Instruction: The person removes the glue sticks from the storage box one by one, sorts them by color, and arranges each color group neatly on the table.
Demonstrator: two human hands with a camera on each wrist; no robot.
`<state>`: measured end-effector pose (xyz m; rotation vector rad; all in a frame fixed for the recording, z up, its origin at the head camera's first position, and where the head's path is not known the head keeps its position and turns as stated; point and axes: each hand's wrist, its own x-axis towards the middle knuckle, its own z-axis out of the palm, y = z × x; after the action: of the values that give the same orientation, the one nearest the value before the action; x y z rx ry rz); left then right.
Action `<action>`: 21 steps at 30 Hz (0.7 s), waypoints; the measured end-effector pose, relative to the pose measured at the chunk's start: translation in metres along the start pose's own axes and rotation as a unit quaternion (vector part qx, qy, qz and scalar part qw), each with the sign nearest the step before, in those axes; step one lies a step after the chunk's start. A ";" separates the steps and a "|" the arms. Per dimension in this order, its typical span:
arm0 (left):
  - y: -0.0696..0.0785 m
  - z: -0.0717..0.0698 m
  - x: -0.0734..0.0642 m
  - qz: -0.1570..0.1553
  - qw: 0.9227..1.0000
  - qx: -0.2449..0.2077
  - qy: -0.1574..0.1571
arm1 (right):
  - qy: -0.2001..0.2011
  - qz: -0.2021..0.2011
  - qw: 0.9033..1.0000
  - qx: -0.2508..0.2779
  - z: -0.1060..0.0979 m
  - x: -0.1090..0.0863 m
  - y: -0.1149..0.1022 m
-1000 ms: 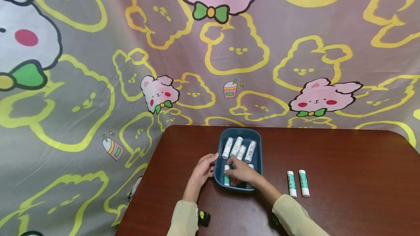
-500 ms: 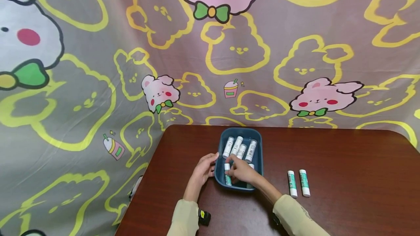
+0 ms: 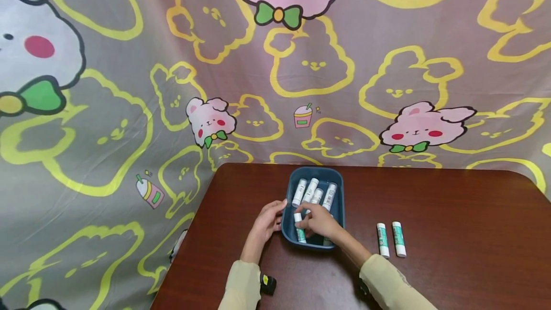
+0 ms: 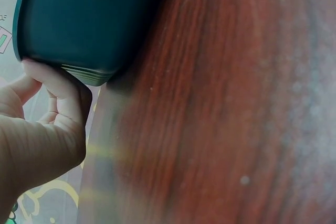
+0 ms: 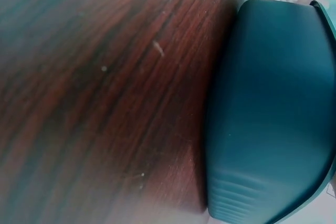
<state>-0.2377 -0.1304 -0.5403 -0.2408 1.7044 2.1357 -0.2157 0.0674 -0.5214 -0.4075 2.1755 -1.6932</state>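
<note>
Partly under the right grip (image 3: 319, 221) lies a tube (image 3: 301, 236).

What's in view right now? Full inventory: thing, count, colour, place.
Table: 1, red-brown, under everything
Bin: 1, dark blue, on the table
Far tubes: 4, mostly white, bin's far half
Near tube: 1, white and green, bin's near left
Possible further tube: 1, greenish, bin's near right, mostly hidden
Loose tubes: 2, white and green, on table right of bin
Backdrop: grey-pink with yellow outlines and cartoon prints, behind and left of table
Wrist devices: 2, black, one per wrist
Sleeves: 2, pale beige
Left hand: 1, bare, against bin's left side
Right hand: 1, bare, over bin, fingers at near tube
</note>
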 end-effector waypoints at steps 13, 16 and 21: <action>0.001 0.001 -0.001 0.003 1.000 0.004 -0.001 | 0.043 -0.011 0.999 0.005 -0.002 -0.001 -0.002; 0.001 0.001 -0.001 0.005 1.000 0.004 -0.002 | 0.055 -0.006 0.998 0.019 -0.004 -0.002 -0.003; 0.000 0.001 -0.001 0.006 1.000 0.002 -0.001 | 0.063 -0.008 0.997 0.044 -0.010 -0.006 -0.007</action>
<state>-0.2366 -0.1296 -0.5396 -0.2261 1.7136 2.1397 -0.2149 0.0770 -0.5119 -0.3030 2.1793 -1.8609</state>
